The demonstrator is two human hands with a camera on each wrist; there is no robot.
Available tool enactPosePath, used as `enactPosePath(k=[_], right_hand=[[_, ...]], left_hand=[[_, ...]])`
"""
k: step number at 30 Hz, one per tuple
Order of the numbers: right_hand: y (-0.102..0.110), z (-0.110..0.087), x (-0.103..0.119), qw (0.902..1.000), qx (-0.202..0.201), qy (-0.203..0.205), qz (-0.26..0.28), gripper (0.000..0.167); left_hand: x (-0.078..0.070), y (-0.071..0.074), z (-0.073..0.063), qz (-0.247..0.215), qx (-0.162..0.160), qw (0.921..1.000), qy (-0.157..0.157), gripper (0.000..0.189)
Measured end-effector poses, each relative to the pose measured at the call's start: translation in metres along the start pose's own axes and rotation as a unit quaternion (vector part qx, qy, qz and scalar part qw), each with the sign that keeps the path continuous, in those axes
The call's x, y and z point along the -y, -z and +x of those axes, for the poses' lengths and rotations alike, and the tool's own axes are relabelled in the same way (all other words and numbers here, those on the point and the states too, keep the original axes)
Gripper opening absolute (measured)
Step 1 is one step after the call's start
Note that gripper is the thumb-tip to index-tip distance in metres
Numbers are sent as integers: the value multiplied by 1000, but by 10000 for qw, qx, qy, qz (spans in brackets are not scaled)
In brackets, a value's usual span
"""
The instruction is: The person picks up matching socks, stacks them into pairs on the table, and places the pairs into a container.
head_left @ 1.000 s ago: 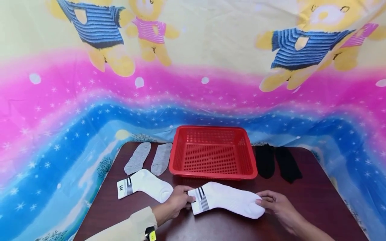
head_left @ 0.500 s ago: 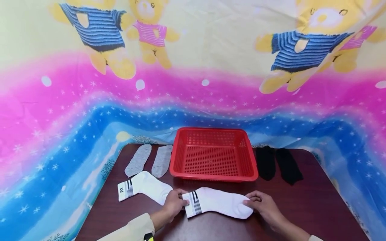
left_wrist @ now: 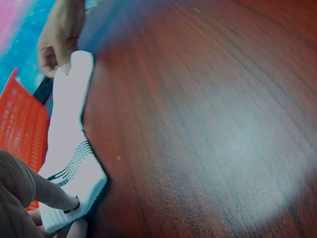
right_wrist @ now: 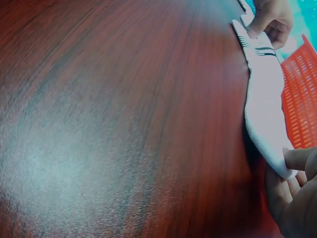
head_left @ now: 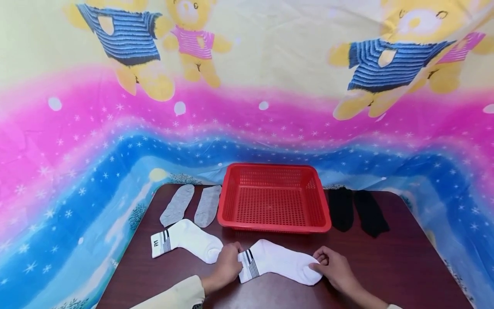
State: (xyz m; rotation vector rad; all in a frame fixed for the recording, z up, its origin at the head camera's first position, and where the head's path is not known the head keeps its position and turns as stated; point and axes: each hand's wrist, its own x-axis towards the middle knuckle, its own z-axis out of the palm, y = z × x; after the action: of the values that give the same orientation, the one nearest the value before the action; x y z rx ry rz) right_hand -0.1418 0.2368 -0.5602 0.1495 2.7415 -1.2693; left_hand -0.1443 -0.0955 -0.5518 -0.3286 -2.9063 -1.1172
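A white sock (head_left: 283, 262) with black stripes at its cuff stretches between both hands, in front of the basket. My left hand (head_left: 228, 262) pinches the cuff, thumb on top and fingers beneath, as the left wrist view shows. At the toe end, my right hand (head_left: 335, 268) pinches the sock between thumb and fingers, seen closely in the right wrist view. A second white striped sock (head_left: 189, 240) lies flat to the left, its toe close to my left hand. Its cuff bears a dark mark.
A red plastic basket (head_left: 274, 227) stands at the back middle of the dark wooden table (head_left: 405, 266). Two grey socks, one of them a grey sock (head_left: 178, 206) at the far left, lie beside it. Right of the basket lie two black socks, including a black sock (head_left: 371, 212).
The held white sock has shifted left and slightly nearer to me, with both hands moving along. Its cuff end has drawn a little away from the second white sock since half a second ago.
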Motion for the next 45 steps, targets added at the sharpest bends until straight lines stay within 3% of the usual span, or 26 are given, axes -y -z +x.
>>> enactPosePath(k=[3,6,11,13,15,16,18,19,20,25,28,33,37,43,45], right_hand=[[-3,0,-2,9999,-22,-33,-154,29],[-4,1,-4,9997,-24,-32,-234,32],[-5,1,-6,9989,-72,-3,-455,40],[-6,-1,-7,9955,-322,549,-703,42],[-8,-4,-8,9783,-693,1656,-1036,46],[-9,-6,-7,9630,-860,2250,-1207,47],[-9,-11,-6,9212,-1128,3361,-1602,48],[-8,-13,-6,9013,-1131,3778,-1793,49],[-6,-16,-5,8902,-946,4013,-1938,50],[2,-27,0,8693,525,4105,-2701,51],[6,-30,-2,8492,1018,4176,-3069,52],[11,-30,-9,8159,1032,4503,-3478,56],[11,-29,-10,8070,1114,4563,-3581,54],[9,-28,-16,7959,1034,4647,-3741,53],[9,-27,-20,7915,954,4693,-3798,53]], left_hand=[[-1,-3,-3,599,-177,9971,-439,26],[-2,-4,-4,1252,-272,9887,-773,24],[-8,-3,-4,2370,-119,9653,-1089,23],[-11,-2,-4,2736,11,9546,-1176,26],[-16,1,-5,3044,179,9431,-1328,30],[-17,2,-5,3167,221,9372,-1444,30],[-22,7,-8,3297,317,9265,-1784,28],[-23,9,-10,3320,343,9216,-1981,26],[-24,11,-12,3301,347,9178,-2177,25],[-19,15,-19,3269,415,8920,-3094,28],[-10,15,-22,3302,587,8768,-3445,38],[2,12,-24,3281,640,8652,-3738,42],[6,10,-25,3379,478,8541,-3924,30],[7,10,-26,3872,492,8191,-4204,18],[8,9,-26,3940,486,8138,-4245,15]])
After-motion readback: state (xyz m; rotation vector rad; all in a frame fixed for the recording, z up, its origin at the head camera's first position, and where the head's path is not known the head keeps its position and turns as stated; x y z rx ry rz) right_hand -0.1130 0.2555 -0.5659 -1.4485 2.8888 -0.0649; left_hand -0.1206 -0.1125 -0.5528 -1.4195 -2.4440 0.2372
